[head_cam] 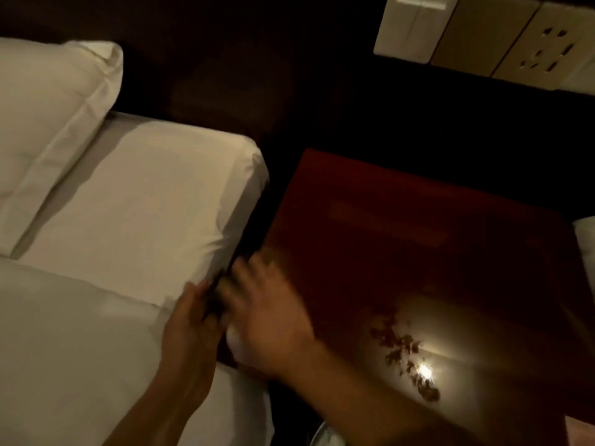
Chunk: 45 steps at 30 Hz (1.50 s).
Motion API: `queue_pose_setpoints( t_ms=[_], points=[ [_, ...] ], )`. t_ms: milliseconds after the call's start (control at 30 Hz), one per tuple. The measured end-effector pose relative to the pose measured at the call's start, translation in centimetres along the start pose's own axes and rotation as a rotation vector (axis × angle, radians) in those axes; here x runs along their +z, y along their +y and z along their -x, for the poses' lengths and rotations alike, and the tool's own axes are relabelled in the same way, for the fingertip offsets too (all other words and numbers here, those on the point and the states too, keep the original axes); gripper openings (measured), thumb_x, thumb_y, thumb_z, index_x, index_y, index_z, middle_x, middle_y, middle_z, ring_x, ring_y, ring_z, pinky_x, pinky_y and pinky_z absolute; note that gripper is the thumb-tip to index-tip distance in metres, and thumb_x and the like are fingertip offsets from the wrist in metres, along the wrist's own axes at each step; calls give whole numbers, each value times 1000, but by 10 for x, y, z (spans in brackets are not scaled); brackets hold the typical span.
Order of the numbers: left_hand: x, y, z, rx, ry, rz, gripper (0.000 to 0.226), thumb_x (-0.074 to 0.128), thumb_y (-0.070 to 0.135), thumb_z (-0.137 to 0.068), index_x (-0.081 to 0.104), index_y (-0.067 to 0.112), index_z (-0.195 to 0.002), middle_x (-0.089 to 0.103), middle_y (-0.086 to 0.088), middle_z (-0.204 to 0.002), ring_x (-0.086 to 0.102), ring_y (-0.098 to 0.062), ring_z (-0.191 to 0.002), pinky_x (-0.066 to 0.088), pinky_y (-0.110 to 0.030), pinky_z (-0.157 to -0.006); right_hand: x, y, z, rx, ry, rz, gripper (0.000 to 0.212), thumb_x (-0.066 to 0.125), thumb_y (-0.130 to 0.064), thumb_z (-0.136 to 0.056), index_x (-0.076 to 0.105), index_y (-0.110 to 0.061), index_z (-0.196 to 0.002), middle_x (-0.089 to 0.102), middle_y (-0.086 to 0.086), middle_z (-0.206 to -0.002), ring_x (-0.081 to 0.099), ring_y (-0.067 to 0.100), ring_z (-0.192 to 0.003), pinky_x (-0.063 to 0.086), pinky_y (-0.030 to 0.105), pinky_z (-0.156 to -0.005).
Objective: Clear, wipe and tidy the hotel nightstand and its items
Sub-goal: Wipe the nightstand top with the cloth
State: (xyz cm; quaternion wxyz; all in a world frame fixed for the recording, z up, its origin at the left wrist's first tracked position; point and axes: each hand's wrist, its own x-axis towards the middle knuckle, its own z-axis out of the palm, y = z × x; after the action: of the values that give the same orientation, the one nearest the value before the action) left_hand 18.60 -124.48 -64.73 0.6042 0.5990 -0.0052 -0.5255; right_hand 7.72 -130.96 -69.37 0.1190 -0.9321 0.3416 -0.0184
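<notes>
The nightstand [418, 239] has a glossy dark red top and stands right of the bed. My right hand [267, 317] lies blurred over its near left edge, fingers spread and fairly straight, with a white cloth [235, 344] showing under the palm. My left hand [190, 320] rests on the edge of the mattress, its fingertips at the dark gap [244, 239] between bed and nightstand; whether they hold anything is hidden. Dark blotches [399, 346] show on the top beside a bright lamp reflection [425, 370].
The bed [128, 204] with white sheets and a pillow [48, 107] fills the left. A switch and socket panel [483, 33] sits on the dark wall behind the nightstand. Something white [586, 233] touches the right frame edge.
</notes>
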Motion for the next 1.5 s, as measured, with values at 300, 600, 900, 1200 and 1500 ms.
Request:
queue_pose_setpoints(
  t_ms=[300, 600, 900, 1200, 1500],
  points=[
    [62, -46, -35, 713, -83, -1352, 45, 39, 22, -99, 60, -3, -130, 51, -28, -144, 49, -47, -133, 45, -55, -107, -40, 131, -106, 162, -10, 70, 57, 28, -55, -97, 27, -32, -149, 13, 2, -162, 7, 25, -149, 7, 46, -119],
    [75, -62, -52, 866, -38, -1845, 64, 14, 59, -100, 19, 32, -158, 10, -5, -168, -2, -23, -155, 6, -46, -126, -63, 278, -2, 524, 127, 122, 59, 22, -55, -99, 25, -26, -150, 17, 4, -161, 12, 23, -148, 13, 43, -119],
    [78, -54, -42, 859, -161, -1857, 60, 26, 64, -94, 36, 45, -150, 26, -16, -163, 13, -34, -154, 13, -50, -125, -44, 216, 227, 550, 55, 140, 62, 17, -57, -97, 47, -26, -141, 35, 13, -153, 27, 33, -143, 17, 43, -116],
    [94, -57, -16, 839, -179, -1968, 68, 18, 48, -93, 49, 21, -147, 44, -30, -148, 38, -47, -140, 32, -59, -113, -51, 218, 231, 978, 166, 59, 59, 25, -52, -97, 26, -27, -151, 13, 8, -161, 5, 27, -149, 11, 42, -121],
    [63, -79, 9, 785, -385, -1901, 83, -18, 72, -84, 16, 45, -155, 7, -9, -168, 1, -31, -155, 7, -52, -123, -35, 137, 189, 800, 131, 44, 58, 23, -55, -98, 33, -27, -148, 21, 13, -159, 13, 33, -147, 15, 44, -119]
  ],
)
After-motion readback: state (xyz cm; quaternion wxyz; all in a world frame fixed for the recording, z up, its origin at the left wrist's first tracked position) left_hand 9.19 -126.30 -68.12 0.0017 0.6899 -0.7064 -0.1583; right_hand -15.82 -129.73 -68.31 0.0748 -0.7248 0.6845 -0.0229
